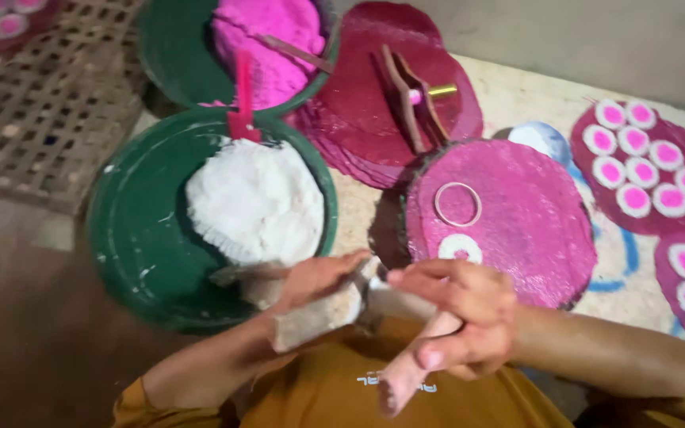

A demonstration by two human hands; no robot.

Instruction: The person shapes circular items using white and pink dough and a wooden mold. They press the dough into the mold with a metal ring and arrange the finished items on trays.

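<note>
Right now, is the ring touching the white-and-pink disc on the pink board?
Apart. The head view shows bare pink board between the ring and the disc.

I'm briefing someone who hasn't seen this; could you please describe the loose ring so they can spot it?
Find the round pink board just beyond the hands. The ring lies flat near its left side. Unlike the white disc below it, it is a thin, empty hoop.

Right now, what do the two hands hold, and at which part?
Both hands grip one wooden two-armed tool: the left hand holds one arm, the right hand the other. The picture is blurred there.
</note>
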